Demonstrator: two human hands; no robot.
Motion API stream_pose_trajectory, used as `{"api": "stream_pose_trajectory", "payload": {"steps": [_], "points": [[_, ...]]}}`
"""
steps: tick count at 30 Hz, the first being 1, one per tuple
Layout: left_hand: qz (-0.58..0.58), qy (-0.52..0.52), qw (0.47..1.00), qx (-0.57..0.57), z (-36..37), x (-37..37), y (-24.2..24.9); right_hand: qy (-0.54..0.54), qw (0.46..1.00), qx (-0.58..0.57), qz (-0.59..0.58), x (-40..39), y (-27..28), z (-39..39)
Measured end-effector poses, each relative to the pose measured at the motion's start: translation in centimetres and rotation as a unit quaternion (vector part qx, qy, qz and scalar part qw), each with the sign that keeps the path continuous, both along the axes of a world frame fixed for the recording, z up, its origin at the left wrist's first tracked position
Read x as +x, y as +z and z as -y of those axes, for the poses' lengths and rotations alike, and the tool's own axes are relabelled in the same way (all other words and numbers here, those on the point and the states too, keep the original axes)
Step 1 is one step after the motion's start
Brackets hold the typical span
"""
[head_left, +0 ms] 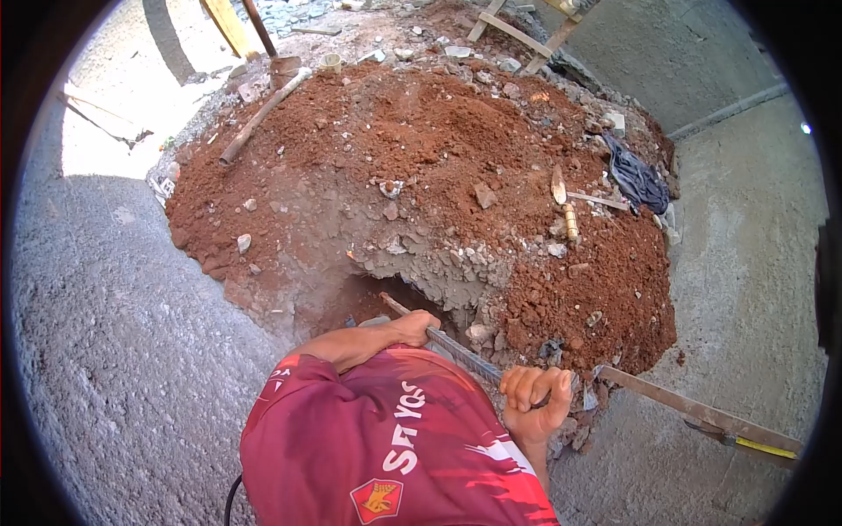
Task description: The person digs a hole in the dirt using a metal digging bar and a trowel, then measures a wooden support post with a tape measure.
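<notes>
My left hand is closed around a long narrow bar, grey along its middle and brownish at its far end. Further down the same bar, my right hand grips with curled fingers. The bar slants from upper left to lower right across my maroon printed shirt. Its far end lies by a dark hollow in the dug ground, under a crumbly grey ledge. Part of the hollow is hidden by my arm.
A mound of red soil rises ahead, with a wooden pole, a dark cloth and stones on it. To the right, a board leads toward a yellow strip. Rough concrete walls flank the soil; a wooden frame stands behind.
</notes>
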State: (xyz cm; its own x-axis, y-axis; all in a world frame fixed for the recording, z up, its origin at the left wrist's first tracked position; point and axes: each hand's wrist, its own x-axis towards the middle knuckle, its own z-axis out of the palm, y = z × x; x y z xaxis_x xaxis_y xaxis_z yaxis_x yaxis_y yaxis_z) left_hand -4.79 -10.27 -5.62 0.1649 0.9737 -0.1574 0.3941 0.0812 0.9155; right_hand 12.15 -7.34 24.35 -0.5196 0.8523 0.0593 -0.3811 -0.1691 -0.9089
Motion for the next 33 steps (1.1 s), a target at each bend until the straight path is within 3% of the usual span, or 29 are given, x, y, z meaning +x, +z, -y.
{"api": "stream_pose_trajectory", "payload": {"steps": [7, 9, 12, 17, 19, 27, 33], "points": [[0.009, 0.015, 0.998, 0.062, 0.1, 0.0, 0.4, 0.023, 0.999, 0.019, -0.036, 0.4, 0.0, 0.4], [0.006, 0.033, 0.999, 0.041, 0.1, 0.4, -0.3, 0.03, 0.999, 0.001, -0.04, 1.0, -0.5, 0.5], [-0.004, 0.066, 0.99, 0.123, 0.1, 0.7, -0.5, 0.054, 0.996, 0.021, -0.063, 1.0, -0.1, 0.5], [0.012, 0.135, 0.977, 0.166, 0.3, 0.9, 0.8, 0.031, 0.998, 0.048, -0.041, 0.7, 1.2, 0.8], [0.009, 0.15, 0.973, 0.173, 0.2, 1.0, 1.3, 0.081, 0.992, 0.069, -0.069, 0.9, 1.7, 0.5], [0.025, 0.219, 0.942, 0.251, -0.5, 1.5, 5.3, 0.063, 0.994, 0.063, -0.07, 0.9, 5.5, -0.5], [0.036, 0.229, 0.922, 0.311, -1.6, 2.6, 11.3, 0.083, 0.987, 0.119, -0.073, 2.3, 12.2, -2.4]]}}
